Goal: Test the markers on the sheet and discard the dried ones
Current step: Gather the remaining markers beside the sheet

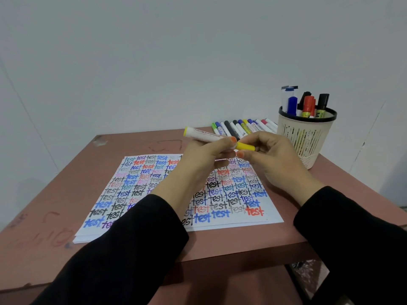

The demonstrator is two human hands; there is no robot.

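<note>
A yellow marker (204,135) with a white barrel is held level above the sheet. My left hand (204,155) grips its barrel. My right hand (273,157) pinches the yellow cap (245,146) at the marker's right end; the cap looks seated on the barrel. Below both hands lies the white sheet (233,194), covered with rows of the word "test" in several colours. My forearms hide the sheet's middle and lower left.
Several markers (244,127) lie in a row at the table's back edge. A cream mesh cup (306,137) with a black rim stands at the back right and holds more markers. The brown table (55,205) carries ink stains on its left side.
</note>
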